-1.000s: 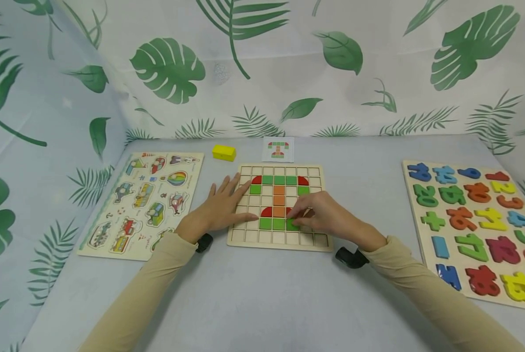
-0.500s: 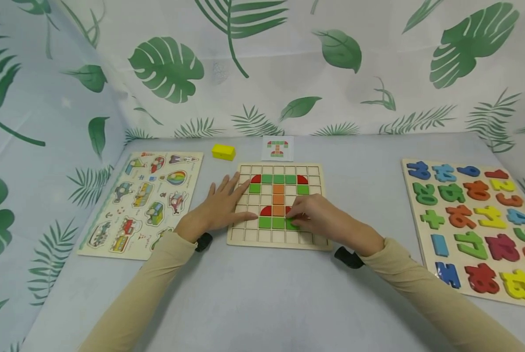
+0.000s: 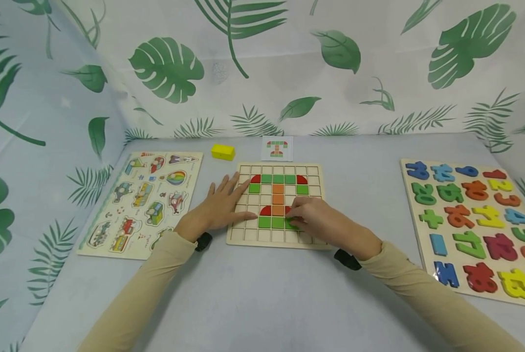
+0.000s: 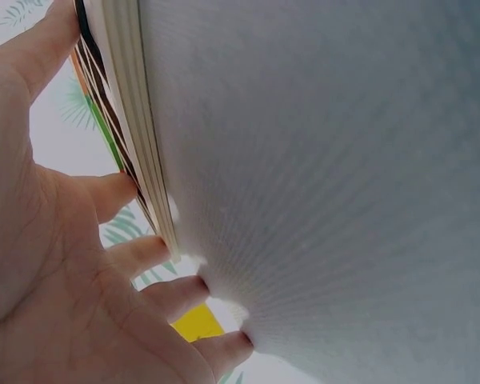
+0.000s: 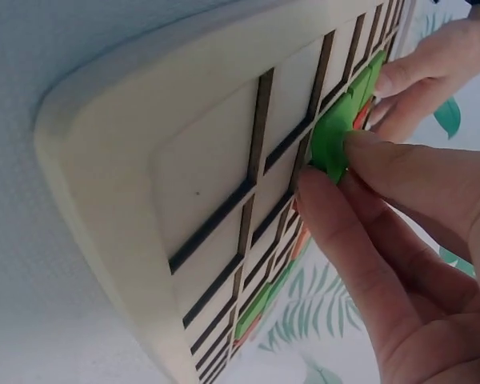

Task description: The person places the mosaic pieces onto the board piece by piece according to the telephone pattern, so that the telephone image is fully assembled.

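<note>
A wooden grid board (image 3: 247,237) lies in the middle of the table, with red, green and orange tiles forming a pattern in its cells. My left hand (image 3: 211,208) rests across the board's left edge, fingers and thumb spread and straight. In the left wrist view several fingertips touch the board's side or the table. My right hand (image 3: 326,220) pinches a green tile (image 5: 330,140) between thumb and fingers, low over the board beside two green squares (image 3: 271,223). That tile looks tilted against the board. My fingers partly cover it and a red tile behind it.
A small pattern card (image 3: 277,148) lies behind the board, with a yellow block (image 3: 223,152) to its left. On the left lies a picture puzzle board (image 3: 141,248); a number puzzle board (image 3: 451,249) lies at the right. A leaf-print cloth hangs behind and on the left.
My right hand has sunk slightly and its knuckles have lowered, while its fingertips stay at the same green tile. My left hand stays in place on the board.
</note>
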`<act>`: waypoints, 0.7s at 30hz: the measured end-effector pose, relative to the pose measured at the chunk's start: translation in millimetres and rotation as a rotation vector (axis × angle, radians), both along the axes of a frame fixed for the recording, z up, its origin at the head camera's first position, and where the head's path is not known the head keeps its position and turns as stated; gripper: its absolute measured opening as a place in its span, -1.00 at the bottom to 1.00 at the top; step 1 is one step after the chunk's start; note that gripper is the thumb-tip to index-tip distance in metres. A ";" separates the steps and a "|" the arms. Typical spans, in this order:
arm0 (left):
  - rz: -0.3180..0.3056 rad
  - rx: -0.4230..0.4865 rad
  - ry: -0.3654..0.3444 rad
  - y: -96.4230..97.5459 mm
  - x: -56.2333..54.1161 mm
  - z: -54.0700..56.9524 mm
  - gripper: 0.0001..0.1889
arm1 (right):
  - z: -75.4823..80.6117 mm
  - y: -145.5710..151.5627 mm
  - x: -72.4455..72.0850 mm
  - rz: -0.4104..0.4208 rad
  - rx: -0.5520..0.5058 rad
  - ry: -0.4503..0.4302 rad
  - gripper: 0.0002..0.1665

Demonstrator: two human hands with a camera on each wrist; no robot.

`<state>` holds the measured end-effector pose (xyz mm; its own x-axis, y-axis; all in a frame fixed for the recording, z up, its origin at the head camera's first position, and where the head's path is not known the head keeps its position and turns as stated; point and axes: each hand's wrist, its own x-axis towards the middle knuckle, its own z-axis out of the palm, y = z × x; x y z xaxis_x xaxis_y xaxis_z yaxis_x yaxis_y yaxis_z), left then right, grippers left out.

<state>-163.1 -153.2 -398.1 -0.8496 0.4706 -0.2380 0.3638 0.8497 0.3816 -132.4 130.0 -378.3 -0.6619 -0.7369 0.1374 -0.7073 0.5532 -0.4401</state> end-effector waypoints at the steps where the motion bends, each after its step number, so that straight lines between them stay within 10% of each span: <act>1: -0.001 0.000 -0.001 0.2 -0.4 -0.3 0.01 | -0.8 0.3 0.6 0.001 0.002 0.014 -0.77; 9: -0.010 0.013 -0.010 1.2 -0.3 -1.5 0.00 | -6.4 3.6 1.0 0.021 -0.031 0.047 -0.79; 21: -0.003 0.017 -0.017 -0.5 -3.0 -1.4 0.00 | 7.1 25.1 -7.8 -0.058 -0.129 -0.141 -0.82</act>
<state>-166.1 -153.7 -399.5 -0.8442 0.4770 -0.2447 0.3593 0.8422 0.4021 -140.2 155.2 -371.2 -0.7222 -0.6791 0.1314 -0.6021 0.5237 -0.6026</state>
